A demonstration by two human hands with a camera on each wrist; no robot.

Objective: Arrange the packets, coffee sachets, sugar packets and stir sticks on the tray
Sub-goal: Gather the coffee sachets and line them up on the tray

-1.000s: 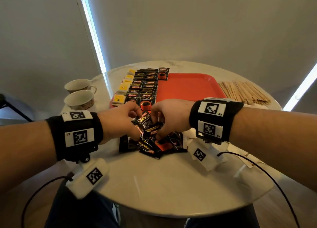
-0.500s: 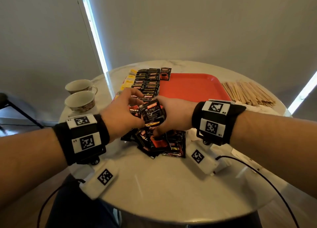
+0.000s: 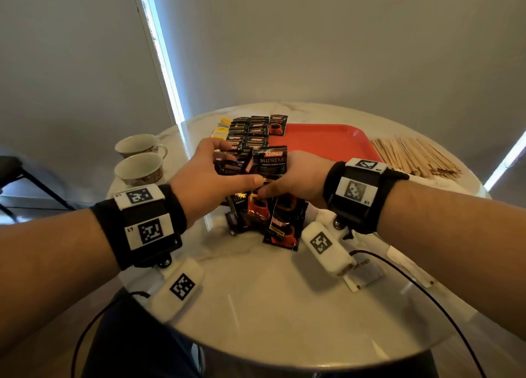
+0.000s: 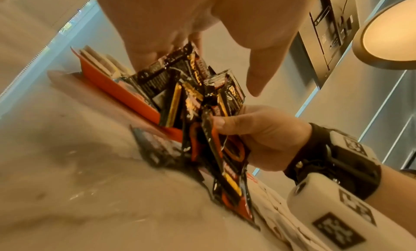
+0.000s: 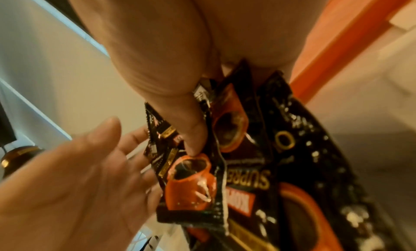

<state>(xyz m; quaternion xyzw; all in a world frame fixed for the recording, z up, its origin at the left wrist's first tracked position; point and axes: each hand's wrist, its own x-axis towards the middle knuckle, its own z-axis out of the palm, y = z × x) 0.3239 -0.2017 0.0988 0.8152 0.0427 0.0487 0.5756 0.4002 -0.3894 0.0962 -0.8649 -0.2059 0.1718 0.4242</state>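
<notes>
**Coffee sachets point(image 3: 271, 162): raised to tray point(image 3: 327, 144)**

Hands: right hand point(image 3: 299, 175) pinches a fan of coffee sachets; left hand point(image 3: 210, 178) lies open-fingered against it. Bundle has risen from the loose heap point(image 3: 280, 224) on the surface point(image 3: 270, 306), now upright at the near edge of the tray; laying out judged next.

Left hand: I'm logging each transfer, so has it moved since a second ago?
Yes. The left hand has moved away from the person, off the loose sachets toward the red tray, now level with the near cup.

blk coffee sachets point(image 3: 257, 125) rowed, red tray point(image 3: 327, 144) L
</notes>
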